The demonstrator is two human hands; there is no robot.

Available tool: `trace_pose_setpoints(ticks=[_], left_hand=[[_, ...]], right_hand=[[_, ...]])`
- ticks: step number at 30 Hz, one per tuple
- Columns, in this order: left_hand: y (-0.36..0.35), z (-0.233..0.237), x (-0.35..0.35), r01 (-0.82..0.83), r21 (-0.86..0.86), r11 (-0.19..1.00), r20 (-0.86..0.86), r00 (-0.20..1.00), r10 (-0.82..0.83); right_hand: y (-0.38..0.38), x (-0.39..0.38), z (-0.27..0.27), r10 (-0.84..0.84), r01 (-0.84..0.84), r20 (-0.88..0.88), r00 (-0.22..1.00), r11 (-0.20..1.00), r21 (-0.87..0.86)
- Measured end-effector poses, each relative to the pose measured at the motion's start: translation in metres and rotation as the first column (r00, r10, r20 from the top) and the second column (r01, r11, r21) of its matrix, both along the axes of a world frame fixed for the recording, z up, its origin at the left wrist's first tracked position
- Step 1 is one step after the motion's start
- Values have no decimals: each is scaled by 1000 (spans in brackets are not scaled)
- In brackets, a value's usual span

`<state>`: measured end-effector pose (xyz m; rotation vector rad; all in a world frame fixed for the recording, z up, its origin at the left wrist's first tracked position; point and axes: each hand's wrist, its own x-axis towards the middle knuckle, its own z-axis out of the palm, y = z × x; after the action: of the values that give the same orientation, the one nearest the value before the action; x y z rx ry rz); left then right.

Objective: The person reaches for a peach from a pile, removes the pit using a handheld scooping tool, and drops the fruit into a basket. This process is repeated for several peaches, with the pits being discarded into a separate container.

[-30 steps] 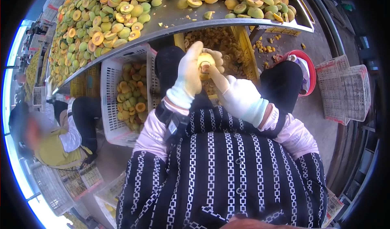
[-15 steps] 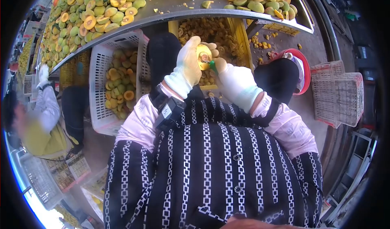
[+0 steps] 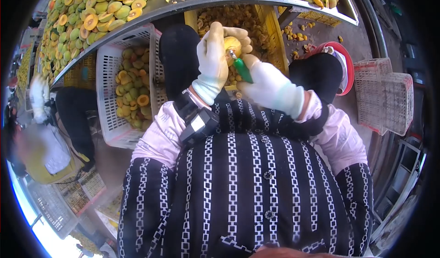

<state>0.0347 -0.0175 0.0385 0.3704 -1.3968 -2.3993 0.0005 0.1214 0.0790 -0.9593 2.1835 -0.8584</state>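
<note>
My left hand (image 3: 213,61), in a white glove with a yellow-stained palm, is closed around a yellow peach half (image 3: 232,44) above the yellow crate. In my right hand (image 3: 270,84), gloved the same way, is a pitting knife (image 3: 243,69) with a green handle. Its short metal tip points at the cut side of the peach half and appears to touch it. Below both hands, the yellow crate (image 3: 271,33) holds brown and yellow pits and scraps. To the left, a white plastic crate (image 3: 106,95) contains peach halves (image 3: 133,86).
A metal-edged table (image 3: 183,0) with heaped peach halves (image 3: 87,19) runs across the front. At right stand a red bucket (image 3: 347,72) and white baskets (image 3: 385,97). Fruit scraps (image 3: 295,34) lie on the floor. Another person (image 3: 46,148) sits at left.
My right hand has drawn down and right, so the pitting knife's green handle and metal tip now show. My left hand has tilted the peach half and moved slightly forward. The other person's arm has moved.
</note>
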Motion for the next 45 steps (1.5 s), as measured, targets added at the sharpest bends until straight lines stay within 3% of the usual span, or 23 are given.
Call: trace_pose_setpoints(ticks=[1,4,5,7,10,15,17,18,19,20,21,23,24,25,26,27,30,31,34,35,38,40,45], left_hand=[[-2,7,2,53,-37,998,-7,999,-53],[-7,11,4,155,-110,982,-51,986,-161],[-7,9,5,183,-84,980,-57,981,-188],[-6,8,3,165,-42,985,-41,985,-167],[-6,10,3,131,-26,991,-27,991,-132],[-1,15,5,110,268,957,-8,994,-112],[3,14,4,84,353,932,-19,996,-83],[4,12,1,50,382,923,-13,999,-48],[3,10,-2,14,411,912,-7,1000,-12],[2,8,-4,16,409,913,-13,1000,-12],[0,5,-5,-28,427,904,46,999,9],[-9,-6,-7,-55,538,841,98,995,2],[-12,-10,-8,-53,537,842,99,995,-1],[-14,-14,-10,-97,525,845,139,990,27],[-15,-15,-11,-139,512,848,178,983,53],[-15,-10,-8,-86,513,854,185,983,-12],[-4,-5,-4,-11,358,934,163,985,-51],[0,-20,-5,0,143,990,11,1000,-2],[-1,-16,-1,87,289,953,104,987,-122],[-5,-6,-2,34,611,791,165,972,-169],[-3,-2,1,-48,782,622,128,988,-85],[-3,-1,4,-18,779,627,98,991,-93],[10,-10,9,4,472,882,103,993,-59]], right_hand=[[-1,-4,7,40,-39,20,999,999,-31],[7,-16,36,-14,-19,558,830,998,54],[7,-16,37,-23,-6,563,826,999,49],[7,-14,35,-28,53,776,630,999,-6],[7,-11,35,29,150,893,448,983,-107],[6,-7,32,73,178,917,391,972,-154],[2,2,29,22,205,860,510,968,-147],[-3,11,26,-63,210,679,732,968,-136],[-5,16,1,-78,140,266,961,965,-222],[-7,19,-19,-97,38,-209,973,963,-267],[-5,17,-9,-97,37,-211,973,962,-269],[0,11,17,-153,224,456,877,969,-106],[6,5,12,-278,417,586,761,902,-113],[13,-10,-6,-370,410,219,903,895,-177],[20,-22,-24,-425,380,-183,887,895,-236],[22,-25,-21,-408,373,-258,876,912,-173],[27,-15,-5,-270,261,-15,963,944,-203],[27,-14,-3,-195,181,-52,979,962,-203],[23,-22,-14,-198,253,-635,747,967,-4],[28,-29,-22,-268,273,-692,671,956,-106],[32,-30,-23,-401,260,-635,661,915,-307],[29,-20,-11,-356,234,-589,725,932,-275],[31,-14,-22,-281,182,-569,773,957,-225]])
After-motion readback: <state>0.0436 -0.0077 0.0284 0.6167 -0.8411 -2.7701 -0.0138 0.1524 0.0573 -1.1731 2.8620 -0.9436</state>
